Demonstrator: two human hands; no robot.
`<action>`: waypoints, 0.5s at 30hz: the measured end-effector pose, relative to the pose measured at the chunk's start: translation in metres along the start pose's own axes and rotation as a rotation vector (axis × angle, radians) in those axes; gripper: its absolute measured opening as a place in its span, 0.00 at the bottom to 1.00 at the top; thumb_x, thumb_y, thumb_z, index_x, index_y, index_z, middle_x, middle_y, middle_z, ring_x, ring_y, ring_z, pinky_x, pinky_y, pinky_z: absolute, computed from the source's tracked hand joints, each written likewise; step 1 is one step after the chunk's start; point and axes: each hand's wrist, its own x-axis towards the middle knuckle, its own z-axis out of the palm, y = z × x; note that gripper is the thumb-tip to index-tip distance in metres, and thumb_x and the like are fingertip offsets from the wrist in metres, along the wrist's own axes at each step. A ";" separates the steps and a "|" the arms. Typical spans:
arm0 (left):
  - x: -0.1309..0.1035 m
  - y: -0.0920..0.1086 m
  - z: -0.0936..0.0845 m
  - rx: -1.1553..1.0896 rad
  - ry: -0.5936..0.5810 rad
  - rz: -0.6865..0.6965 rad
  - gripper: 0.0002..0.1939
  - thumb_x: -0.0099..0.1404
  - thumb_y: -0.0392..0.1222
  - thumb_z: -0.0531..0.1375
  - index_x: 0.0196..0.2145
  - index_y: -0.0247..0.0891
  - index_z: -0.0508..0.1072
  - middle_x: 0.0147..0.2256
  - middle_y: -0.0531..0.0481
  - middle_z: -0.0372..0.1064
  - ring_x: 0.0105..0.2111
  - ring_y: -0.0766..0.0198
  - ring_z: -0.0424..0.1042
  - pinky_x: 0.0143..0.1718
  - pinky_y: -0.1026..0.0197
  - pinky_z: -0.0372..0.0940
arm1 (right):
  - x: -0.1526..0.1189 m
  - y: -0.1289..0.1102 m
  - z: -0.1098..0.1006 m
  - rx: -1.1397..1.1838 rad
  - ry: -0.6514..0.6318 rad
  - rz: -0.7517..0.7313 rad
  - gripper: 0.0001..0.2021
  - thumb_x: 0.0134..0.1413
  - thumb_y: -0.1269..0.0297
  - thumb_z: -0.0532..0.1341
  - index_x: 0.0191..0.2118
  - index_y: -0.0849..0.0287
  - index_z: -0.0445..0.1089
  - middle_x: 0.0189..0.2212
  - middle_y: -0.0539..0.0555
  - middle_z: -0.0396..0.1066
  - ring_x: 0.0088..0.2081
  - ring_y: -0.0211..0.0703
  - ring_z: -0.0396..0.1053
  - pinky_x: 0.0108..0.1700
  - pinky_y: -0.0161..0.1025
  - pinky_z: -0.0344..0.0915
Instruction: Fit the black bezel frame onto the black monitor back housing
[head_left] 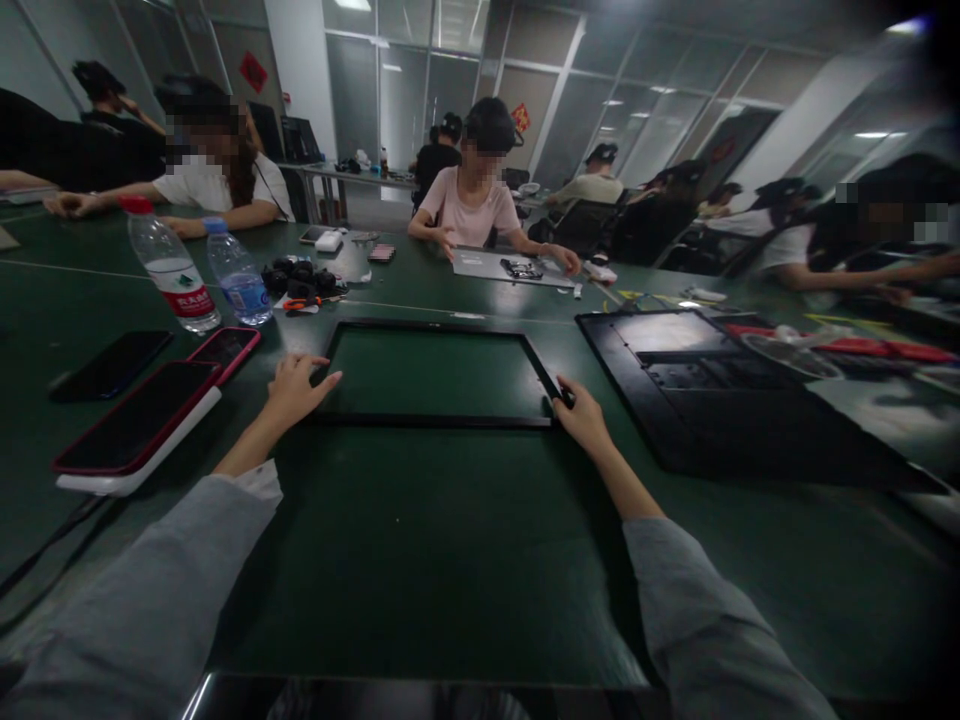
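Observation:
A thin black rectangular frame (442,421), like a screen bezel, lies on or just above the green table in front of me. My left hand (296,388) is at its left side, with thumb and forefinger on either side of the bar. At the opposite end, my right hand (581,412) grips the right bar, its thumb on top and its other fingers partly hidden. Only the green tabletop shows through the frame's opening. To the right lies a large black panel (735,430) with a recessed middle, resembling a screen's back cover.
Phones (139,415), one on a white block with a cable, lie left. Behind them stand a red-capped bottle (180,285) and a blue-capped bottle (240,280). Orange-handled pliers (304,303) lie near dark items. A person (472,195) works opposite. A glossy dark edge (420,698) spans the bottom.

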 end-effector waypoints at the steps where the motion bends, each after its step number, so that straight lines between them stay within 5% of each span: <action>1: -0.002 0.005 -0.003 -0.026 -0.033 0.053 0.33 0.70 0.68 0.57 0.60 0.44 0.77 0.65 0.35 0.64 0.67 0.34 0.61 0.62 0.32 0.64 | 0.000 0.001 0.000 -0.001 0.005 -0.011 0.30 0.52 0.63 0.61 0.61 0.63 0.75 0.58 0.68 0.77 0.60 0.63 0.75 0.67 0.63 0.67; 7: -0.015 0.028 -0.015 -0.026 -0.379 0.341 0.35 0.57 0.78 0.65 0.50 0.49 0.81 0.63 0.40 0.69 0.66 0.33 0.61 0.65 0.23 0.53 | 0.000 0.012 -0.002 -0.050 0.032 -0.059 0.32 0.50 0.61 0.62 0.62 0.65 0.75 0.49 0.68 0.78 0.53 0.62 0.76 0.62 0.62 0.71; 15: -0.014 0.027 -0.012 -0.011 -0.392 0.298 0.32 0.56 0.77 0.66 0.38 0.44 0.81 0.54 0.39 0.74 0.59 0.35 0.67 0.60 0.26 0.59 | 0.002 0.015 0.002 0.021 0.058 -0.019 0.27 0.55 0.61 0.59 0.59 0.61 0.79 0.55 0.64 0.80 0.57 0.60 0.77 0.66 0.61 0.69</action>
